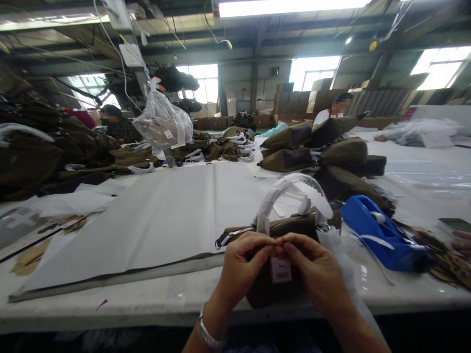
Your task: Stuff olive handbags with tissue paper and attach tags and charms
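A dark olive handbag (290, 225) stands upright at the table's front edge, its handle (279, 189) wrapped in white padding. An open metal zipper end (235, 233) sticks out at its left. My left hand (248, 260) and my right hand (312, 264) meet in front of the bag, thumbs and forefingers pinched together. Directly under the fingertips hangs a small white hang tag (281, 270) with a barcode. Both hands pinch at its top end; whether they grip card or string is hidden. White wrapping (338, 255) lies beside the bag's right side.
A blue tape dispenser (382, 233) stands close on the right, near brown scraps (445, 255). Large white sheets (165, 215) cover the table at left. Olive bags (342, 152) are piled behind; a bagged item (164, 122) hangs from a post. Another person's hand (461, 240) shows far right.
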